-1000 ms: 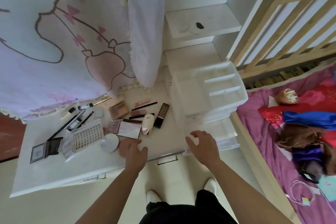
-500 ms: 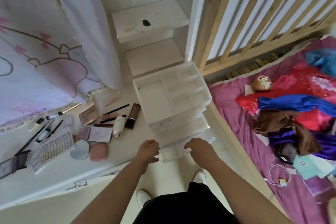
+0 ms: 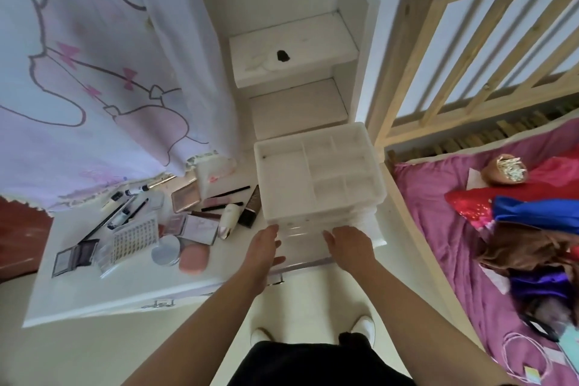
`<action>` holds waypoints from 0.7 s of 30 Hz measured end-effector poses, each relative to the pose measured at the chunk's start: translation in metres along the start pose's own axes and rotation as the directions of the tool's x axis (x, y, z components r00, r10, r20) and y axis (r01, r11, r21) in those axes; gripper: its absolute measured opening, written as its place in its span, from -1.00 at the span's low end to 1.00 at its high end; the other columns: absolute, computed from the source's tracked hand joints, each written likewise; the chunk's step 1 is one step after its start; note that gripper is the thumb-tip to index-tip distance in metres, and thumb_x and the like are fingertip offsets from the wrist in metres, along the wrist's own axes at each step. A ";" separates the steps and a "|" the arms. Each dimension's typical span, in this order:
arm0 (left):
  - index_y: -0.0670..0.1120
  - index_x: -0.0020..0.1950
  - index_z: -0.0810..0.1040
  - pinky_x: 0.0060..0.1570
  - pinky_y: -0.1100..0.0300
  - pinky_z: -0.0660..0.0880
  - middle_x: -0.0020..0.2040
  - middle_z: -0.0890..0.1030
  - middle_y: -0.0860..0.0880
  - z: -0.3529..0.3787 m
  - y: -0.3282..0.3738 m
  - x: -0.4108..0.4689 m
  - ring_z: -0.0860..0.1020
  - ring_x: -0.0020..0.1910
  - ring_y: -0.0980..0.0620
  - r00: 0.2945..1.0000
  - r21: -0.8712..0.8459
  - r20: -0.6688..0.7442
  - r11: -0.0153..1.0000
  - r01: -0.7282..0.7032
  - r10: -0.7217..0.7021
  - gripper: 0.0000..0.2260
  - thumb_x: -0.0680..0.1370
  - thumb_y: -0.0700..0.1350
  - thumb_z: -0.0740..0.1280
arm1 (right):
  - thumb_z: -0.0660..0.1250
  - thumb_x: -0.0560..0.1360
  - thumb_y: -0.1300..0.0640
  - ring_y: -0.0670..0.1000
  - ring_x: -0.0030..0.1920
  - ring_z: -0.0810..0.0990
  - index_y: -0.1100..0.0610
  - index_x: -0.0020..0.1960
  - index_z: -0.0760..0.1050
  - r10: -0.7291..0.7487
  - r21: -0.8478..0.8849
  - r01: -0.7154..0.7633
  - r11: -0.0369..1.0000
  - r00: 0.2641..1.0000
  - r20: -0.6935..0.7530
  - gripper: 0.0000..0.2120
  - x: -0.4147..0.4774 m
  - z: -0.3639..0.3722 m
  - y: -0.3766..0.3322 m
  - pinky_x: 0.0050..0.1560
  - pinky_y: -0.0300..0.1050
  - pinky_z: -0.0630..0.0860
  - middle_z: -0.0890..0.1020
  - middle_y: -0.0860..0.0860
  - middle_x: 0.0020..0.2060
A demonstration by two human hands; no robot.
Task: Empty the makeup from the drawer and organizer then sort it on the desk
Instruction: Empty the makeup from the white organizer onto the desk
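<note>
Fig. | organizer point(image 3: 316, 178) at the bench's point(image 3: 78, 298) 3 o'clock end; makeup point(image 3: 194, 226) spread at its 9 o'clock | your left hand point(image 3: 263, 247) rests straight fingers on the clear drawer point(image 3: 300, 238); right hand point(image 3: 349, 244) hides its fingers, grip cannot be told | risk: an uneven pull likely drops the drawer off the edge.

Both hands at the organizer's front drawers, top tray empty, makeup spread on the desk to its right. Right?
No: head view shows the makeup spread left of the organizer, not right. Rest holds: left hand and right hand at the front drawers.

White desk point(image 3: 94, 301), clear organizer point(image 3: 316, 178), peach puff point(image 3: 193, 255), magenta bedsheet point(image 3: 445, 247), pink-bowed lilac curtain point(image 3: 94, 72).
</note>
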State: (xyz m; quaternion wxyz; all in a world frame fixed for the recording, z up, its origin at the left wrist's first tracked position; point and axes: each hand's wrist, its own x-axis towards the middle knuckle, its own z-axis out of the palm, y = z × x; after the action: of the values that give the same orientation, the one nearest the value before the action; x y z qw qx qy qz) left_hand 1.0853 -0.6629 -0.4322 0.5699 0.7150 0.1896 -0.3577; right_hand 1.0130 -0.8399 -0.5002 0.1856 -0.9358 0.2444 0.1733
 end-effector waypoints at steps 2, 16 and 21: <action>-0.01 0.34 0.41 0.25 -0.12 0.51 0.29 0.51 -0.06 0.000 0.011 -0.005 0.50 0.26 -0.02 0.999 -0.074 0.001 0.996 -0.043 0.043 -0.65 0.66 0.14 0.13 | 0.05 0.68 -0.06 0.16 0.27 0.49 0.21 0.27 0.45 0.001 0.087 -0.007 0.996 0.998 0.070 -0.59 0.008 0.001 -0.010 0.21 0.02 0.46 0.52 0.16 0.24; 0.09 0.12 0.44 0.16 -0.03 0.55 0.17 0.54 -0.01 0.008 0.036 -0.015 0.50 0.20 -0.01 0.993 0.090 0.038 0.990 -0.112 0.109 -0.59 0.54 0.38 0.17 | 0.17 0.61 0.05 0.18 0.48 0.28 0.21 0.53 0.23 -0.046 0.237 -0.026 0.971 0.955 0.292 -0.47 0.025 -0.017 -0.001 0.46 -0.03 0.26 0.27 0.18 0.49; -0.02 -0.16 0.59 -0.15 0.21 0.41 -0.31 0.54 0.11 0.001 0.029 -0.027 0.51 -0.20 0.11 0.910 0.312 -0.171 0.897 -0.314 0.378 -0.62 0.60 0.23 0.20 | 0.19 0.61 0.03 0.13 0.47 0.34 0.19 0.57 0.16 -0.110 0.230 0.037 0.973 0.943 0.314 -0.42 0.020 -0.017 0.001 0.41 -0.09 0.29 0.35 0.16 0.47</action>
State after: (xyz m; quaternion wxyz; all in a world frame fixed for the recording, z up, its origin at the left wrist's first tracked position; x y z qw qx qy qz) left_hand 1.0866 -0.6678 -0.3925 0.4935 0.8462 0.0705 -0.1885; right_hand 1.0331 -0.8555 -0.4944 0.3324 -0.8766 0.1928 0.2898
